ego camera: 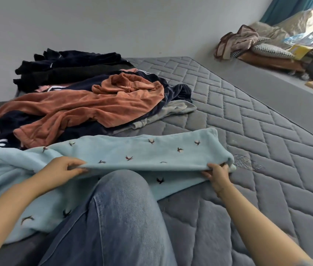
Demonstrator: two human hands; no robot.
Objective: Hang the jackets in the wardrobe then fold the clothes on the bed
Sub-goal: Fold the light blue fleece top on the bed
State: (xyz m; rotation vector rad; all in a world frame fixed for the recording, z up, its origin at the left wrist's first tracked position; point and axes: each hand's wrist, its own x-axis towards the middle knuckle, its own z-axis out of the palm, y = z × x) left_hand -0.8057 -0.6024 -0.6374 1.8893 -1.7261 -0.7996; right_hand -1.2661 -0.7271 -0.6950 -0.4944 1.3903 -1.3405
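A light blue fleece garment with small bird prints [136,152] lies across the grey quilted mattress [267,150] in front of me, partly over my knee in blue jeans [117,208]. My left hand [63,169] pinches its near folded edge at the left. My right hand [217,175] grips the same edge at the right end. Behind it lies a heap of clothes: a rust-orange velvet garment [86,106] on top, dark navy pieces with white stripes [175,91], a grey piece [171,110] and black garments [69,66] at the back.
A grey wall runs behind the bed. Beyond the mattress's right edge, a low bench [274,60] holds checked cushions, a brownish cloth [236,41] and papers. A teal curtain [284,8] hangs at the top right.
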